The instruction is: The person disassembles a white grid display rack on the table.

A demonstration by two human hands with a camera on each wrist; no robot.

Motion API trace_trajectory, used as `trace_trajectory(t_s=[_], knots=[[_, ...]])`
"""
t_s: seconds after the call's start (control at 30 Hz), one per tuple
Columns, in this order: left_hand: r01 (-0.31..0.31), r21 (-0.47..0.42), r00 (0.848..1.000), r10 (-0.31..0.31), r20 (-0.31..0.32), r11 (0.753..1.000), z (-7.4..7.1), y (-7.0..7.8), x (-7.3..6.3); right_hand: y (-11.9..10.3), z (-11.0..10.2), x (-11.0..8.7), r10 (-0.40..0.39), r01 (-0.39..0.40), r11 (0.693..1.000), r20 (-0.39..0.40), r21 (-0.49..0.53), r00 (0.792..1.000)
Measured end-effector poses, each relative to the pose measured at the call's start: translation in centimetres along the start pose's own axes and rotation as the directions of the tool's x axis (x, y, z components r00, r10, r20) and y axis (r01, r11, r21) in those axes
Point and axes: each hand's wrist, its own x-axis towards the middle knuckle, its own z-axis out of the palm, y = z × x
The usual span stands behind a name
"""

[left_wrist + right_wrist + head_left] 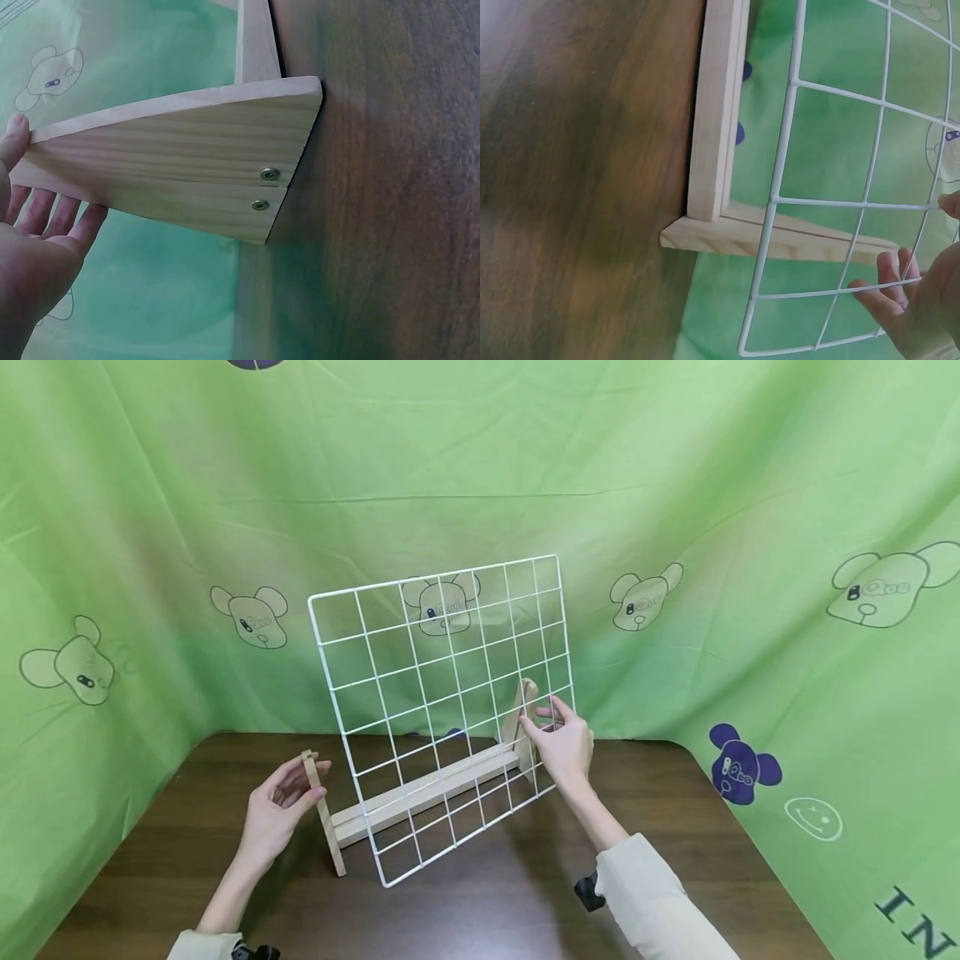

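A white wire grid panel (331,688) stands tilted in front of a pale wooden stand, its lower corner near the viewer. My right hand (564,750) holds the panel by the wires close to its right edge, thumb and fingers on either side. Two side boards joined by a grooved crossbar (427,803) make up the stand. My left hand (272,817) grips the upper end of the left side board (187,157), thumb on one edge and fingers on the other. Two metal bolts (269,174) show low on that board. Behind the wires rises the right side board (780,238).
The stand rests on a dark brown wooden table (172,843). Green cloth (480,460) printed with cartoon heads hangs behind and at both sides. A black wrist device (590,892) sits by the right sleeve (652,893).
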Motion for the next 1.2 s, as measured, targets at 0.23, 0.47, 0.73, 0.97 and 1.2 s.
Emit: trace_trajectory(t_s=[0.23,0.47,0.73,0.97,1.2], knots=[[0.007,0.033,1.0,-0.007,-0.019,0.999,0.2,0.2,-0.4,0.8,-0.8,-0.6,0.007,-0.007,1.0,0.031,-0.004,0.999],[-0.014,0.059,1.0,0.014,-0.004,0.998,-0.1,0.7,-0.9,1.6,-1.4,-0.7,0.036,-0.035,0.999,0.056,-0.03,0.998],[0.009,0.082,0.999,-0.006,-0.044,0.997,0.0,1.3,-1.6,2.6,-2.2,-0.9,0.031,-0.023,0.995,0.088,-0.098,0.996],[0.027,0.072,0.995,-0.02,-0.098,0.997,0.2,1.8,-2.5,3.6,-3.1,-1.0,0.031,-0.013,0.989,0.119,-0.15,0.992],[0.034,0.082,0.992,-0.024,-0.125,0.996,0.0,2.5,-3.5,4.3,-4.0,-1.1,0.033,-0.003,0.983,0.161,-0.185,0.986]])
